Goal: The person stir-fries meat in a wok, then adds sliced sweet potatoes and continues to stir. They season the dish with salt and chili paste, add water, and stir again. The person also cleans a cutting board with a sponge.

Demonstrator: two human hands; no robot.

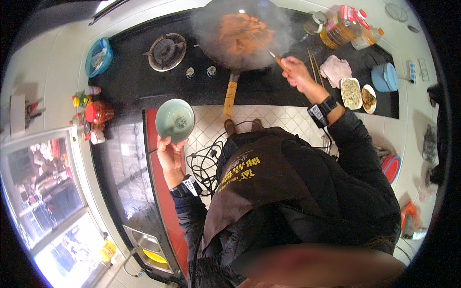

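My left hand (170, 155) grips a pale green bowl (175, 118) by its near edge. Only a little residue shows inside the bowl, which is tilted towards the camera. In my right hand (299, 75) is the wooden handle of a metal spatula or ladle (264, 48). The tool's far end reaches into a wok (205, 46), where steam hides it. Orange-brown pieces of food (234, 32) lie in the wok under the steam. A bamboo-wrapped wok handle (230, 95) points towards me over the counter's front edge.
An unlit gas burner (167, 52) sits left of the wok. Oil bottles (338, 30), chopsticks (315, 68), a pink cloth (335, 71), two food dishes (350, 93) and a blue container (384, 77) stand right. Jars (99, 112) line the left counter. Black cables (203, 162) hang beside me.
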